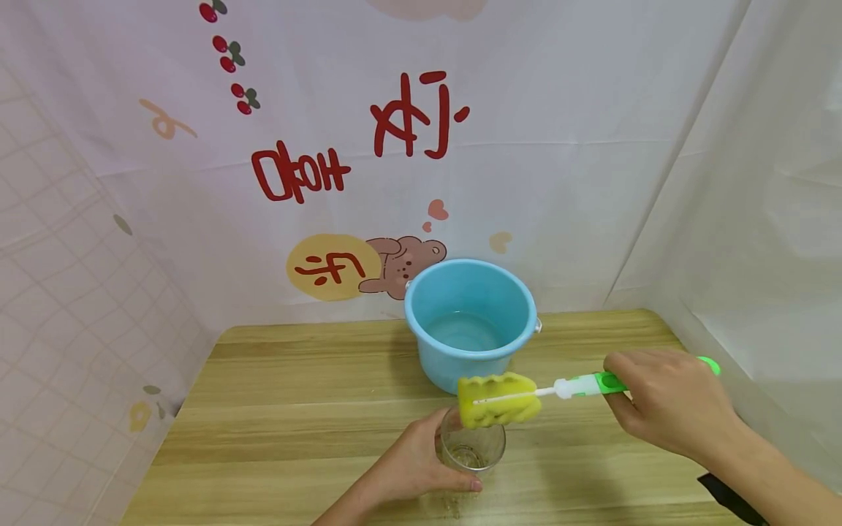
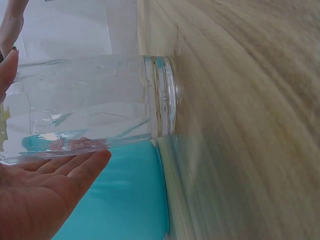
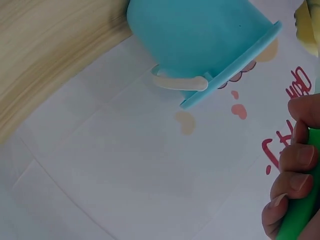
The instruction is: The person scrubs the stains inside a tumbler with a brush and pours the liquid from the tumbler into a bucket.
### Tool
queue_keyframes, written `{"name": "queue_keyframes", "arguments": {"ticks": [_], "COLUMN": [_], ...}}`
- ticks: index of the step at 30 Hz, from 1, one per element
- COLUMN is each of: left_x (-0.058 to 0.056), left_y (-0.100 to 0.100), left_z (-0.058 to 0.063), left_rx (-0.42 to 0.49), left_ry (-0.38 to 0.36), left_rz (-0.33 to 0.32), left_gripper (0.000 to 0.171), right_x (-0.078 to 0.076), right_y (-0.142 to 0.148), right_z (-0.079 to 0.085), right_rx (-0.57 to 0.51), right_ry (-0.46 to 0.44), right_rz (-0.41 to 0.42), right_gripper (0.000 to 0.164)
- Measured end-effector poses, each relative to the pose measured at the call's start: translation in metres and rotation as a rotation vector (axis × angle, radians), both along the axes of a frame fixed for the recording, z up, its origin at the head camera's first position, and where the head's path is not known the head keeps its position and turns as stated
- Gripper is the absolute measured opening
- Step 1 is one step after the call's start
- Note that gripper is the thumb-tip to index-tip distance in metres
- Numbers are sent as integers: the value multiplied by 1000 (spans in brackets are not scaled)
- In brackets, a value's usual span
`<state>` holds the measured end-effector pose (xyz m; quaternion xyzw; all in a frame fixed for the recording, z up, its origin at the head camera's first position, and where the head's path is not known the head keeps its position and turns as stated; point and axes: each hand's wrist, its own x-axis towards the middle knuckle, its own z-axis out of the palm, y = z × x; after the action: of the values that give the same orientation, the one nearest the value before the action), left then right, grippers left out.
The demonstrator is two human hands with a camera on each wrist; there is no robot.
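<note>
My left hand point(image 1: 414, 462) grips a clear drinking glass point(image 1: 488, 447), thumb on the near side and fingers on the far side. In the left wrist view the glass point(image 2: 95, 100) has its base on the wooden table, with water drops on its wall. My right hand point(image 1: 671, 402) holds the green and white handle of a sponge bottle brush. The brush's yellow sponge head point(image 1: 506, 398) lies level just above the glass's mouth, overlapping its rim in the head view. In the right wrist view, fingers point(image 3: 296, 156) are curled round the green handle.
A light blue bucket point(image 1: 434, 358) with water in it stands behind the glass, near the table's back edge. Its white handle point(image 3: 180, 83) hangs at the side. The wooden table point(image 1: 289, 409) meets a printed white curtain point(image 1: 559, 190) at the back.
</note>
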<state>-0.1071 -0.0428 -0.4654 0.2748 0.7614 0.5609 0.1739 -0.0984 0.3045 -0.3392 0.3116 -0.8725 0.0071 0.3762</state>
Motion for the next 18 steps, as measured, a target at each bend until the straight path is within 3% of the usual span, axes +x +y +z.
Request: {"name": "queue_keyframes", "arguments": {"ticks": [8, 18], "left_x": [0, 0], "left_y": [-1, -1], "left_z": [1, 0], "left_rx": [-14, 9], "left_ry": [-4, -20], "left_rz": [-6, -14], "left_gripper": [80, 84], "right_x": [-4, -12], "right_y": [-15, -20], "right_z": [12, 19], "right_rx": [55, 140], "right_ry": [23, -6], "right_rz": [99, 131], "right_gripper": [24, 23]}}
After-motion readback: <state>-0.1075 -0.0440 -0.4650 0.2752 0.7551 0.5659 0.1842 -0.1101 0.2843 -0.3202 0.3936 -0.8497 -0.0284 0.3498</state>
